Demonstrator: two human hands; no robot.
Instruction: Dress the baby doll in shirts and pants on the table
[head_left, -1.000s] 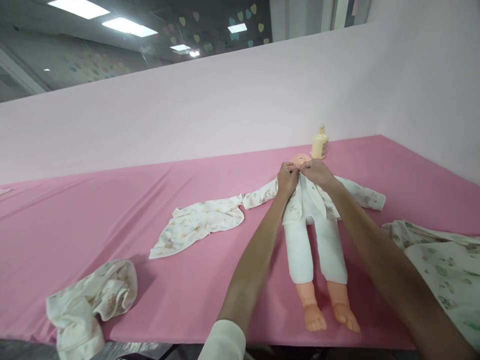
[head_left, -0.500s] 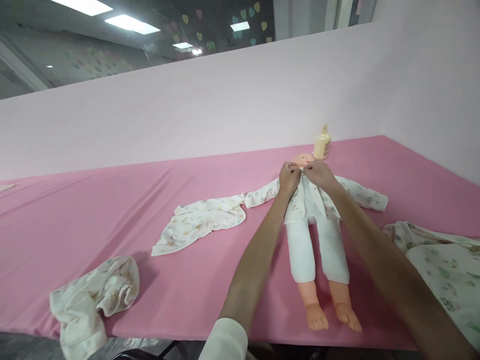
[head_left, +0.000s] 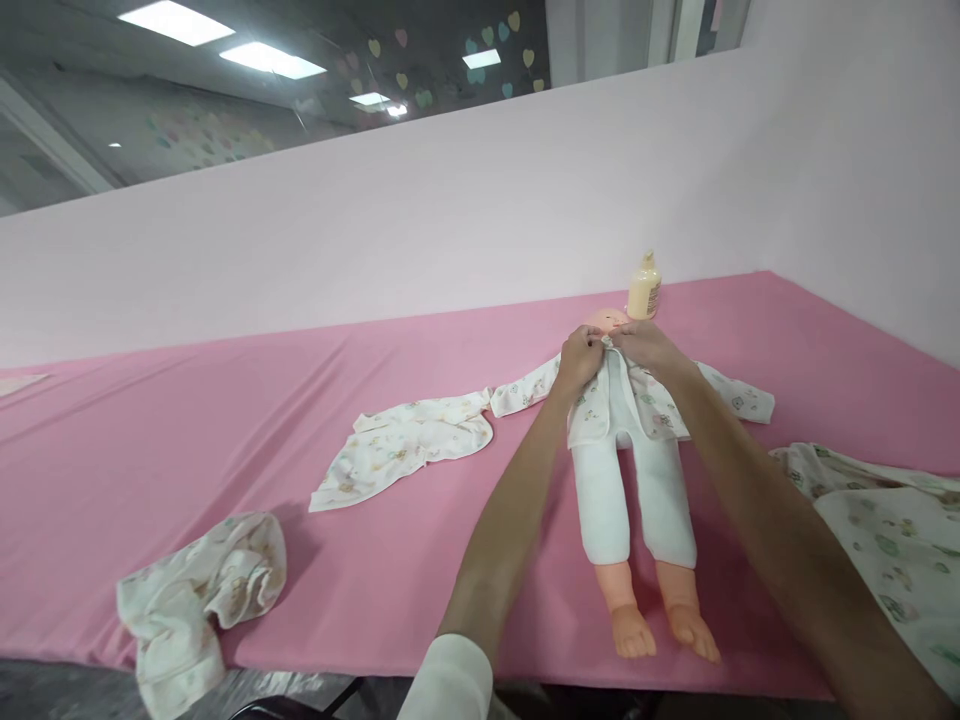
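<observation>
A baby doll [head_left: 628, 608] lies on its back with its feet toward me. It wears a white printed jacket [head_left: 590, 415], its front edges apart below the neck, over a white body and legs. My left hand [head_left: 581, 357] pinches the jacket's collar from the left. From the right, my right hand [head_left: 646, 345] closes on the other side of the collar. The fingertips almost meet under the doll's chin; the fastening between them is too small to make out. Both jacket sleeves stretch outward, and the fingers partly cover the doll's face.
A pale yellow pump bottle [head_left: 644, 288] stands behind the doll's head. Printed baby garments lie left of the doll [head_left: 409, 445], at the front left edge [head_left: 202, 600] and at the right [head_left: 892, 540]. Pink cloth [head_left: 420, 590] covers the table, with a white wall [head_left: 420, 220] behind.
My right hand has shifted slightly at the collar, its back turned a little more to the right. My left hand stays in nearly the same place. The view has tilted slightly.
</observation>
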